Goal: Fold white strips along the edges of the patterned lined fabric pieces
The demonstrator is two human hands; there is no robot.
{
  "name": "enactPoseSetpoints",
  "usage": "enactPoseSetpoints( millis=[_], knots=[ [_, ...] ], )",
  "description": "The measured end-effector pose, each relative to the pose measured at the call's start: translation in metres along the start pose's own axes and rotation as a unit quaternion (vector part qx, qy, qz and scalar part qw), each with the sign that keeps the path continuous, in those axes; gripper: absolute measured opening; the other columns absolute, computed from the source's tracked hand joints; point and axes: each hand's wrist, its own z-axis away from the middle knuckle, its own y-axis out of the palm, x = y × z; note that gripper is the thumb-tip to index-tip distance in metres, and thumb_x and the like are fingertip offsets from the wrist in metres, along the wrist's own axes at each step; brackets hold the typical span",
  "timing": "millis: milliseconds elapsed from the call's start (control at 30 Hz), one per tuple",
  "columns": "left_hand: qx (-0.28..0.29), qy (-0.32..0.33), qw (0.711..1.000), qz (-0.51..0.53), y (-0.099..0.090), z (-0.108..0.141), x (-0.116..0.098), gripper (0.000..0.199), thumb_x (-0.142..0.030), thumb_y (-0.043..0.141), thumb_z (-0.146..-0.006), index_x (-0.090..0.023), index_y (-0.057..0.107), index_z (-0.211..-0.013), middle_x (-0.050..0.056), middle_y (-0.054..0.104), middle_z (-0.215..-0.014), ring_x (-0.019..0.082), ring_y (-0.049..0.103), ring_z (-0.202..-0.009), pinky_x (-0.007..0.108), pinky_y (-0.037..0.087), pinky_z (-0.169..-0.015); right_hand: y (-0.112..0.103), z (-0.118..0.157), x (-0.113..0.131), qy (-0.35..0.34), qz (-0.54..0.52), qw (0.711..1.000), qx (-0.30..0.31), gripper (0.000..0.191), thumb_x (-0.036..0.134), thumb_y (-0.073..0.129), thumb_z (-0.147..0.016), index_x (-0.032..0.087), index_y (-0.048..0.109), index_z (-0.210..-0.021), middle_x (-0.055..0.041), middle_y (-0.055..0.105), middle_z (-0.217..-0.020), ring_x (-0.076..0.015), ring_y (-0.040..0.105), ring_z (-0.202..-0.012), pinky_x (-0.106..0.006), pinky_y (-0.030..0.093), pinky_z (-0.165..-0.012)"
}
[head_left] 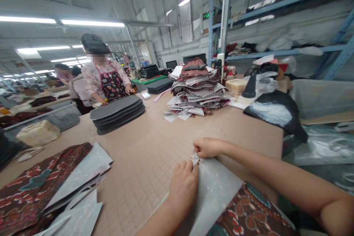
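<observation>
On the table in front of me lies a piece of printed fabric (218, 180), its pale grey backing facing up. Its lower right part shows the brown side with red and teal flowers. My right hand (207, 147) is closed in a pinch at the fabric's far corner. Close beside it, my left hand (184, 180) has its fingers curled over the far left edge of the same piece. A small crumpled bit of the fabric shows between both hands. The fingertips are partly hidden.
Flowered fabric pieces (35, 184) lie at the left. Dark grey panels (118, 112) are stacked ahead, where a co-worker (106, 75) stands. A tall heap of fabric pieces (196, 90) sits at the back; a black cone (250, 86) and bags (271, 110) stand right.
</observation>
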Motion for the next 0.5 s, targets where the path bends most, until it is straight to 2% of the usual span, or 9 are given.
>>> enactPoseSetpoints(
  millis=[167, 233, 300, 400, 433, 500],
  knots=[
    [0.084, -0.107, 0.987, 0.083, -0.015, 0.059, 0.023, 0.018, -0.014, 0.043, -0.084, -0.019, 0.058, -0.093, 0.007, 0.058, -0.092, 0.021, 0.054, -0.085, 0.033, 0.041, -0.074, -0.003, 0.001, -0.006, 0.002, -0.041, 0.999, 0.001, 0.009, 0.020, 0.060, -0.067, 0.016, 0.058, -0.075, -0.0001, 0.060, -0.068, -0.0113, 0.050, -0.059, -0.019, 0.032, -0.050],
    [0.112, -0.156, 0.974, 0.122, -0.024, 0.086, 0.036, 0.013, -0.018, 0.047, -0.082, -0.019, 0.058, -0.088, 0.006, 0.058, -0.091, 0.020, 0.054, -0.086, 0.030, 0.041, -0.074, 0.001, 0.004, -0.009, -0.003, -0.059, 0.998, -0.014, 0.015, 0.023, 0.063, -0.066, 0.016, 0.058, -0.078, -0.0004, 0.060, -0.071, -0.0121, 0.051, -0.062, -0.020, 0.032, -0.051],
    [0.143, -0.208, 0.955, 0.158, -0.033, 0.107, 0.047, 0.010, -0.020, 0.049, -0.079, -0.018, 0.058, -0.083, 0.005, 0.060, -0.087, 0.019, 0.055, -0.083, 0.029, 0.040, -0.073, 0.006, 0.005, -0.012, -0.007, -0.076, 0.996, -0.045, 0.010, 0.020, 0.060, -0.068, 0.016, 0.057, -0.077, -0.0011, 0.059, -0.072, -0.0129, 0.050, -0.065, -0.021, 0.033, -0.055],
    [0.177, -0.273, 0.922, 0.208, -0.043, 0.121, 0.053, 0.010, -0.019, 0.050, -0.075, -0.017, 0.057, -0.081, 0.003, 0.060, -0.078, 0.018, 0.055, -0.075, 0.028, 0.040, -0.068, 0.012, 0.003, -0.016, -0.010, -0.111, 0.990, -0.090, 0.008, 0.020, 0.048, -0.077, 0.016, 0.054, -0.077, -0.0025, 0.058, -0.073, -0.0136, 0.051, -0.067, -0.023, 0.035, -0.060],
    [0.176, -0.279, 0.919, 0.216, -0.046, 0.122, 0.051, 0.010, -0.018, 0.049, -0.074, -0.018, 0.057, -0.079, 0.003, 0.060, -0.077, 0.017, 0.055, -0.074, 0.028, 0.040, -0.068, 0.013, 0.002, -0.017, -0.011, -0.124, 0.987, -0.099, 0.012, 0.023, 0.045, -0.079, 0.016, 0.053, -0.076, -0.0026, 0.058, -0.072, -0.0137, 0.050, -0.066, -0.024, 0.036, -0.060],
    [0.145, -0.259, 0.930, 0.219, -0.052, 0.121, 0.043, 0.010, -0.013, 0.047, -0.072, -0.018, 0.056, -0.075, 0.004, 0.060, -0.080, 0.018, 0.055, -0.078, 0.028, 0.040, -0.070, 0.013, 0.000, -0.017, -0.017, -0.147, 0.984, -0.104, 0.021, 0.031, 0.039, -0.082, 0.016, 0.051, -0.075, -0.0017, 0.055, -0.066, -0.0131, 0.049, -0.060, -0.024, 0.037, -0.058]
  ],
)
